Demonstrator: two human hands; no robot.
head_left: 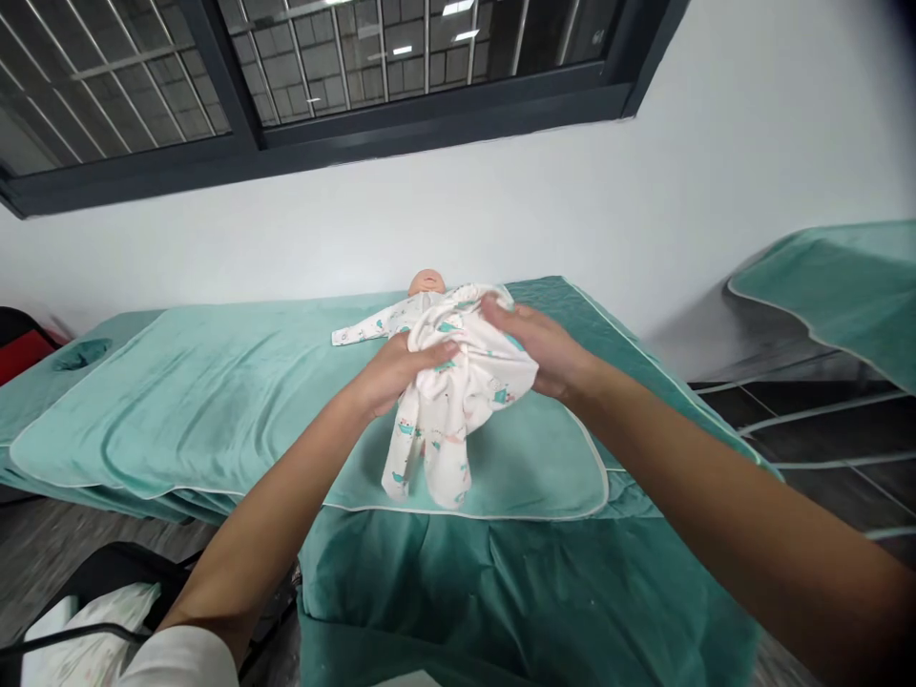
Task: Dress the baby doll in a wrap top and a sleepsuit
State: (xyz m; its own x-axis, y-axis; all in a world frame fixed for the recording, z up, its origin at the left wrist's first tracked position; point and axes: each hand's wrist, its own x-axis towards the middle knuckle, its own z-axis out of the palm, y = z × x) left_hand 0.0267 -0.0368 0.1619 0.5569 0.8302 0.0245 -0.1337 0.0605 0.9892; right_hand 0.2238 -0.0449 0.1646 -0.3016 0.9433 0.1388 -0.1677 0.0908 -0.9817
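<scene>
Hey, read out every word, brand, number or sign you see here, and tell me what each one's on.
No text can be read anywhere in this view.
Footed baby onesie: printed teal motifs; any lettering among them is too small to read.
Window pane: a small pale mark near its right side, too small to make out.

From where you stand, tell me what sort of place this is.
Perhaps a massage or childcare training room: a green-draped bed, what looks like a face hole at its left end, and a baby doll.
</scene>
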